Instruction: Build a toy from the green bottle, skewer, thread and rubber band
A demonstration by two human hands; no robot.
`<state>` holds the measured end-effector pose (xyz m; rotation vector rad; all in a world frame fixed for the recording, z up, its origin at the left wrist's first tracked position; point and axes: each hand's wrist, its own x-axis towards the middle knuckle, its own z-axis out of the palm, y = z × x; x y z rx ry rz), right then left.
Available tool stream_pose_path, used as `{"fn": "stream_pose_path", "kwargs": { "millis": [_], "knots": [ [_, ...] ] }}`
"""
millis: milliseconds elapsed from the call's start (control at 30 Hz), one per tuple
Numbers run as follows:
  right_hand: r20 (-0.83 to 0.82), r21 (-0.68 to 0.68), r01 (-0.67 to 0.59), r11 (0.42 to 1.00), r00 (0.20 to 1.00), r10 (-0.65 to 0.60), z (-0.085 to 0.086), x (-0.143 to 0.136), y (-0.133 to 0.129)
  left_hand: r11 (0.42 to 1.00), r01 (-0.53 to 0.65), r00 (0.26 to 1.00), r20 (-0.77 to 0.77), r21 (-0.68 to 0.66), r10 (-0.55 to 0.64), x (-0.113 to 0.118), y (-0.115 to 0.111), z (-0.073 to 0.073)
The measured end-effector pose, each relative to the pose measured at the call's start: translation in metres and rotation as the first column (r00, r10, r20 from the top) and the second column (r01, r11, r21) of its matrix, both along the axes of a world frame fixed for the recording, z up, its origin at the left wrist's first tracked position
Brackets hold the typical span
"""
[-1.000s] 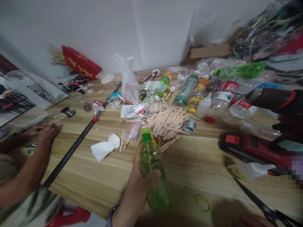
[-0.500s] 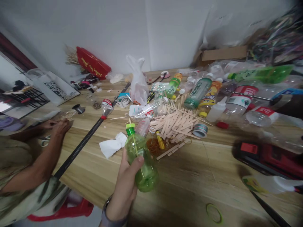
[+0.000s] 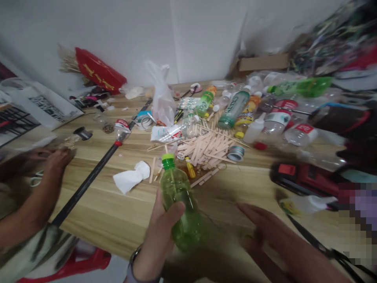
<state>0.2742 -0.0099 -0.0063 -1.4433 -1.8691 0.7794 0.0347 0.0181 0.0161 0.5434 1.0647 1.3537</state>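
My left hand [image 3: 160,232] is wrapped round a clear green plastic bottle [image 3: 178,184], thumb across its front. The bottle stands nearly upright above the table, leaning a little. From its yellow-green cap [image 3: 167,156] a thin pale stick pokes up, and the stick also shows inside the bottle. Right of the bottle, my right hand [image 3: 268,232] is blurred by motion, its fingers stretched out and apart, not touching the bottle. I see nothing clearly held in it. A faint yellow-green patch shows by its fingers, too smeared to make out.
Behind the bottle lies a heap of wooden sticks [image 3: 203,147] and several plastic bottles [image 3: 234,110]. A red and black power tool [image 3: 297,179] and scissors [image 3: 321,245] lie at right. At left are a crumpled tissue [image 3: 132,177], a black pole [image 3: 85,184] and another person's hand [image 3: 59,161].
My right hand has come into view from the lower right. The bottle, in my left hand, has moved slightly lower in view. The whole scene has shifted left as the camera turned.
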Motion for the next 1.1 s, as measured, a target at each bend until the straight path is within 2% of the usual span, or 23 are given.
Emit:
{"fn": "stream_pose_path", "kwargs": {
  "millis": [67,133,200,267,333,367,433,533,633,700,867,1100],
  "knots": [
    [-0.074,-0.091,-0.129,0.987,0.990,0.122,0.011,-0.024,0.009,0.992,0.123,0.992,0.026,0.009,-0.123,0.009,-0.007,0.000],
    [-0.182,-0.174,-0.170,0.970,0.974,0.138,0.015,-0.038,0.019,0.978,0.208,0.978,0.025,0.012,-0.209,0.015,-0.011,0.002],
    [-0.237,-0.200,-0.203,0.959,0.959,0.153,0.018,-0.039,0.027,0.965,0.261,0.965,0.009,0.007,-0.261,0.017,-0.014,0.005],
    [-0.258,-0.209,-0.150,0.966,0.962,0.094,0.022,-0.032,0.038,0.958,0.286,0.958,0.005,0.002,-0.286,0.019,-0.014,0.007],
    [-0.326,-0.244,-0.020,0.970,0.943,-0.063,0.031,-0.026,0.052,0.951,0.308,0.951,0.024,0.003,-0.308,0.021,-0.013,0.007],
    [-0.403,-0.281,0.007,0.960,0.907,-0.124,0.036,-0.024,0.061,0.944,0.330,0.943,0.042,0.007,-0.330,0.023,-0.012,0.007],
    [-0.630,-0.367,-0.025,0.930,0.742,-0.229,0.047,-0.028,0.077,0.923,0.384,0.920,0.079,0.027,-0.385,0.028,-0.011,0.006],
    [-0.732,-0.413,-0.162,0.896,0.644,-0.221,0.058,-0.041,0.094,0.889,0.453,0.881,0.121,0.060,-0.457,0.036,-0.010,0.005],
    [-0.790,-0.442,-0.251,0.861,0.563,-0.242,0.062,-0.053,0.099,0.855,0.513,0.844,0.135,0.079,-0.519,0.040,-0.011,0.006],
    [-0.814,-0.452,-0.259,0.853,0.510,-0.277,0.063,-0.055,0.100,0.842,0.532,0.833,0.121,0.086,-0.539,0.040,-0.011,0.008],
    [-0.837,-0.471,-0.205,0.858,0.410,-0.362,0.065,-0.052,0.101,0.834,0.547,0.824,0.127,0.078,-0.552,0.039,-0.010,0.008],
    [-0.819,-0.521,-0.111,0.846,0.346,-0.458,0.063,-0.053,0.097,0.817,0.576,0.799,0.194,0.023,-0.569,0.042,-0.009,0.014]
  ]
}}
